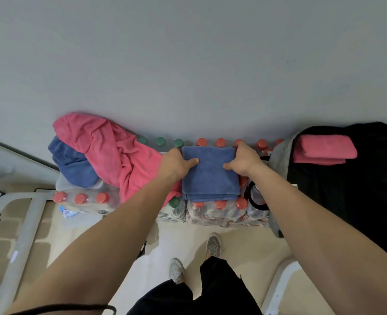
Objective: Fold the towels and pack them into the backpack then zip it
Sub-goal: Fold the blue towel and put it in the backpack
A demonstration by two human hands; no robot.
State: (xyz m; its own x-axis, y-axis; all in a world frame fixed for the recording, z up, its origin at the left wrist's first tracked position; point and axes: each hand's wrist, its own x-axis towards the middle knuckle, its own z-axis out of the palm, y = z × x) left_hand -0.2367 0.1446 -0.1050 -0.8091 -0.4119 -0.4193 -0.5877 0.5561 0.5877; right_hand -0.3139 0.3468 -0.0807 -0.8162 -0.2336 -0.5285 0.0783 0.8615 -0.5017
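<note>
Two hands, left hand [178,163] and right hand [244,159], fingers clamped on opposite edges of folded blue towel [209,176], squaring it atop shrink-wrapped bottle packs [219,211]. Backpack [347,189] just right, open, pink folded towel [324,152] inside; likely lift-across next.

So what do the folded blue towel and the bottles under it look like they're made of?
The folded blue towel, held at both sides by the left hand and right hand, looks like soft matte microfibre or terry: fuzzy nap, limp layered edges. The red-capped bottles look like clear plastic under glossy shrink-wrap, judging by the sheen.
</note>
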